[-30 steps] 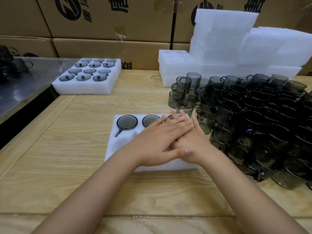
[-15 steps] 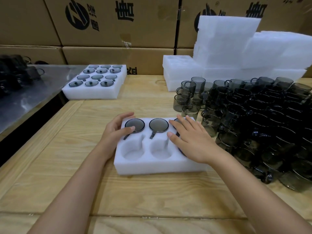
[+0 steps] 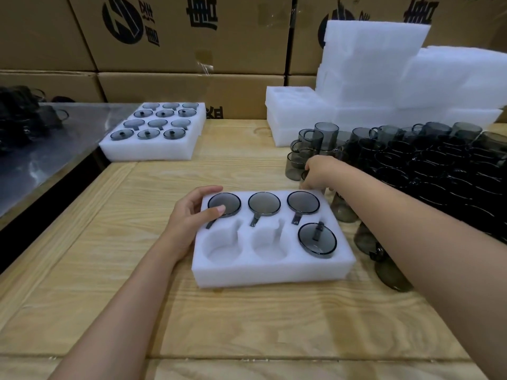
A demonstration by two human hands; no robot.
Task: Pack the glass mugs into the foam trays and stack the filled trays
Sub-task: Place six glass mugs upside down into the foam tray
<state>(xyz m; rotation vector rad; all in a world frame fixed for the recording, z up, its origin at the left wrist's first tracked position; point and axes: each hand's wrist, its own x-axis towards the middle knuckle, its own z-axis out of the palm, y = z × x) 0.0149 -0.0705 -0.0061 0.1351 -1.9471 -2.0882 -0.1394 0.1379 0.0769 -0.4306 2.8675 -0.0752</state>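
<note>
Head view: white six-pocket foam tray (image 3: 271, 270), near centre of wooden surface (image 3: 247, 325); four smoked-glass mugs (image 3: 264, 204) seated, two near pockets empty. Left hand (image 3: 189, 218): grip clamped on tray's far-left corner. Right hand (image 3: 321, 171): among loose mugs (image 3: 411, 165), right; cannot tell its grip. Filled twelve-mug tray (image 3: 153, 150) far left; many mugs unpacked.

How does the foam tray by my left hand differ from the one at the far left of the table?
The near tray has six pockets, four holding mugs, two empty; the far tray shows twelve, all filled. Your left hand holds the near tray; nothing touches the far tray. Both are white foam.
</note>
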